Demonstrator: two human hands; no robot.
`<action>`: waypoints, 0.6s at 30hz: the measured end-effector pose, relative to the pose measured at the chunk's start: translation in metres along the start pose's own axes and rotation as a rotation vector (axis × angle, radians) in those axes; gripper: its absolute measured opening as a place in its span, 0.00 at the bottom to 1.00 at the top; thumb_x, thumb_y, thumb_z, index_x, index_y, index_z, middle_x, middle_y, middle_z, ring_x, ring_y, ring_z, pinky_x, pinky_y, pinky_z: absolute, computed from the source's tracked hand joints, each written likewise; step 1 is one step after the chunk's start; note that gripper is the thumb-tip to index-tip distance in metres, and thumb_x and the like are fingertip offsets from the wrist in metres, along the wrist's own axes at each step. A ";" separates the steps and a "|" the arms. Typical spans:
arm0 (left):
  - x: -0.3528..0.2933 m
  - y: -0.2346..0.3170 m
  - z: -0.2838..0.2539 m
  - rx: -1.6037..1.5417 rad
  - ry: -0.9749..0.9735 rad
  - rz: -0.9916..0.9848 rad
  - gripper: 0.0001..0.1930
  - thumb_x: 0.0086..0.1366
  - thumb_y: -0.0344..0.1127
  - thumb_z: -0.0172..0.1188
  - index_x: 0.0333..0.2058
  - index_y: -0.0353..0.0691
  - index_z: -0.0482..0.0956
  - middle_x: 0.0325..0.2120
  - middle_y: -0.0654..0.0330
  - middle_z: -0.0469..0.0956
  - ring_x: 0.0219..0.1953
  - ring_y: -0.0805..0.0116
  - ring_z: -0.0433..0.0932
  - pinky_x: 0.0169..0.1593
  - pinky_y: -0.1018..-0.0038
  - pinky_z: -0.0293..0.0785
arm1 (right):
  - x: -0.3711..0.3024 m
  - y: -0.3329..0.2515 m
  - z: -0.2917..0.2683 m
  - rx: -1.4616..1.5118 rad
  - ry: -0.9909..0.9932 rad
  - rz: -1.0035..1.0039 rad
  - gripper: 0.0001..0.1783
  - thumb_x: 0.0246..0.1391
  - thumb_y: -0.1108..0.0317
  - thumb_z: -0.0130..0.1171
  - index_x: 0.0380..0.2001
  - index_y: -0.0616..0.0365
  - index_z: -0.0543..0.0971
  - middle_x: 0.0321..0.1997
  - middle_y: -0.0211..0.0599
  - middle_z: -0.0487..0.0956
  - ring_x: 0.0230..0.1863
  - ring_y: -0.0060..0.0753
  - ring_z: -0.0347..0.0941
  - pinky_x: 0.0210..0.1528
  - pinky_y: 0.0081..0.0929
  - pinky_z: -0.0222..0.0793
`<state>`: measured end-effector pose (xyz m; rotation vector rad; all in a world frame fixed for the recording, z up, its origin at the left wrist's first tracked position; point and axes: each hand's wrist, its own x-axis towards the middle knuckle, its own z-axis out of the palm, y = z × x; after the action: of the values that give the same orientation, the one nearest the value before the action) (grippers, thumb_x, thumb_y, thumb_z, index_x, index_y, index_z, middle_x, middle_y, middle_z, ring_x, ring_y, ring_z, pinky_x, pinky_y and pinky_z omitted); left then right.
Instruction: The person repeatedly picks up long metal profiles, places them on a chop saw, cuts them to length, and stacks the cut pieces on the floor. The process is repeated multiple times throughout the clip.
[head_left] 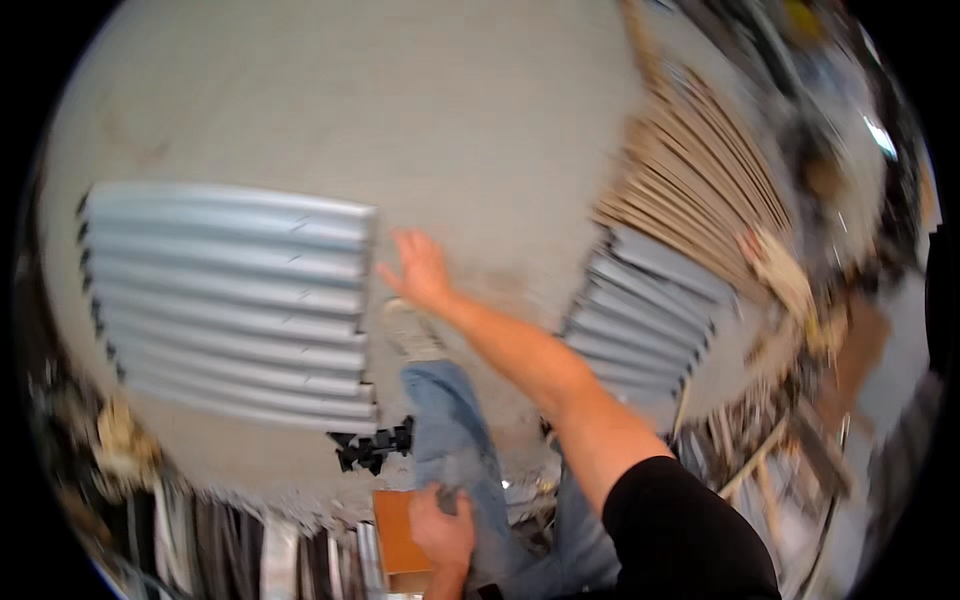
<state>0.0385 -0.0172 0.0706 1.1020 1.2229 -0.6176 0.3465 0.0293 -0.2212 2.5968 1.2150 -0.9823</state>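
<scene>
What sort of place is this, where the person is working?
Probably a workshop or storage area: silvery strips lie side by side on a plain floor, brown strips are grouped at right, and assorted long pieces crowd the lower edge.

Floor [500,100] pale grey-beige, faintly stained brownish at left; orange-brown box [402,525] at lower edge, long narrow pieces [205,535] ranged to its left; upper right, blurred clutter [790,65] and a small bright white patch [880,137].
</scene>
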 end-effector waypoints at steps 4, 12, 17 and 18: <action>0.089 -0.032 0.062 0.212 0.252 0.017 0.21 0.60 0.41 0.72 0.47 0.34 0.83 0.46 0.46 0.83 0.50 0.42 0.80 0.56 0.56 0.75 | -0.117 0.158 0.081 0.381 0.023 0.499 0.37 0.58 0.52 0.66 0.66 0.60 0.72 0.67 0.56 0.73 0.68 0.58 0.68 0.69 0.47 0.66; 0.169 -0.043 0.048 0.641 0.490 0.085 0.18 0.64 0.38 0.69 0.48 0.31 0.83 0.42 0.46 0.85 0.46 0.51 0.83 0.54 0.62 0.76 | -0.238 0.291 0.371 1.674 0.003 1.586 0.29 0.63 0.51 0.67 0.54 0.68 0.78 0.44 0.48 0.82 0.37 0.49 0.82 0.42 0.42 0.80; 0.149 0.004 0.121 0.847 0.465 0.058 0.21 0.65 0.40 0.68 0.51 0.31 0.82 0.47 0.44 0.83 0.49 0.48 0.81 0.57 0.59 0.75 | -0.177 0.323 0.368 2.056 0.099 1.727 0.42 0.58 0.48 0.72 0.64 0.66 0.71 0.58 0.47 0.77 0.57 0.45 0.74 0.56 0.51 0.74; 0.153 0.031 0.141 0.971 0.356 -0.066 0.27 0.70 0.55 0.64 0.61 0.47 0.81 0.55 0.48 0.83 0.56 0.50 0.83 0.62 0.58 0.75 | -0.158 0.339 0.371 2.130 0.252 1.679 0.42 0.54 0.50 0.74 0.63 0.67 0.72 0.58 0.48 0.78 0.55 0.45 0.76 0.55 0.49 0.75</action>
<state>0.1673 -0.1063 -0.0692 2.0474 1.2749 -1.1600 0.3274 -0.4332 -0.4735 -1.1949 1.6447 0.6392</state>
